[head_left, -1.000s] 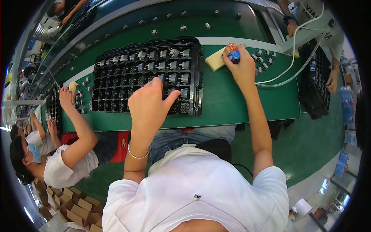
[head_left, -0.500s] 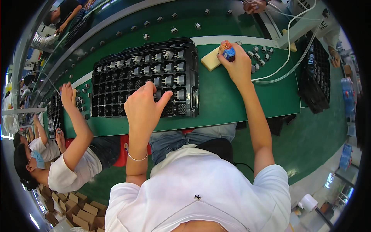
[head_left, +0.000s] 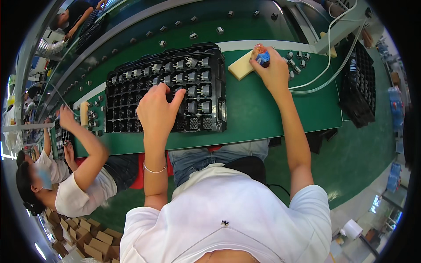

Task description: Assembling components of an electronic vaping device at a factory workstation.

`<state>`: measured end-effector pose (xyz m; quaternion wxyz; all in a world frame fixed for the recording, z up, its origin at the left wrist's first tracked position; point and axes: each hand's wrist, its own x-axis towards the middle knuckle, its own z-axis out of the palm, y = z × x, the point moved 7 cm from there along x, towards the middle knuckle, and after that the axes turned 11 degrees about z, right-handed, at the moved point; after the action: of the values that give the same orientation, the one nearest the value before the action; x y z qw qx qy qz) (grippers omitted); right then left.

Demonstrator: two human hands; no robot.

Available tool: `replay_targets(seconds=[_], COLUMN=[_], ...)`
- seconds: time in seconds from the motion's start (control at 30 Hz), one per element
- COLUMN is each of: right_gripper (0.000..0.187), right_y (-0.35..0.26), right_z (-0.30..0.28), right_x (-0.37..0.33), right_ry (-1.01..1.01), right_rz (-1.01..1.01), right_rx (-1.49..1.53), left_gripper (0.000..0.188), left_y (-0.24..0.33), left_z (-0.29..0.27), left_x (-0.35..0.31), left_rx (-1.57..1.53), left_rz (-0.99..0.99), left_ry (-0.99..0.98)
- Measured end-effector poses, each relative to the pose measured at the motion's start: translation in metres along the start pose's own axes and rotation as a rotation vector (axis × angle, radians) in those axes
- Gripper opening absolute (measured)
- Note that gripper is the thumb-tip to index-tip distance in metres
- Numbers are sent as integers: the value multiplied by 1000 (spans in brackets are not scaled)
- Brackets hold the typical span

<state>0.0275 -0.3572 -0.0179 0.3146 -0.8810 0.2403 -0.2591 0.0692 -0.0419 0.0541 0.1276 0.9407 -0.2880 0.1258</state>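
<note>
My left hand point(head_left: 154, 107) is over a black compartment tray point(head_left: 222, 109), its thumb and forefinger apart; nothing shows between them, and the other fingers are partly hidden. Small grey cylindrical parts with metal pins point(head_left: 191, 91) sit in the tray's far rows and right-hand columns. My right hand point(head_left: 275, 72) is closed around a small blue-and-orange object point(head_left: 263, 57), whose kind I cannot make out. It is held upright beside the right end of a cream-coloured block point(head_left: 240, 65).
Loose grey parts point(head_left: 297, 69) lie right of my right hand, near white tubes point(head_left: 322, 74). More parts stand along a far green belt point(head_left: 245, 26). Stacked black trays point(head_left: 357, 96) are at the right. A co-worker point(head_left: 87, 184) sits at my left.
My left hand has moved slightly away from me and left over the tray, uncovering a grey part in a nearer row. My right hand has shifted slightly right. Belt parts have moved left.
</note>
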Motion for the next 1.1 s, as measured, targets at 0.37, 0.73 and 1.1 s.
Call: replay_targets(seconds=[0.37, 0.73, 1.1], right_gripper=[49, 43, 36], right_y=[-5, 18, -7], right_z=[2, -12, 4], right_x=[-5, 18, -6], right_ry=[-40, -116, -6], right_rz=[-47, 154, -27], right_rx=[14, 58, 11], left_gripper=[34, 21, 24], left_y=[-8, -7, 10], left_z=[2, -5, 20], left_x=[2, 0, -4], left_rx=[-84, -597, -1198], left_rz=[-75, -75, -70], left_ry=[12, 224, 173])
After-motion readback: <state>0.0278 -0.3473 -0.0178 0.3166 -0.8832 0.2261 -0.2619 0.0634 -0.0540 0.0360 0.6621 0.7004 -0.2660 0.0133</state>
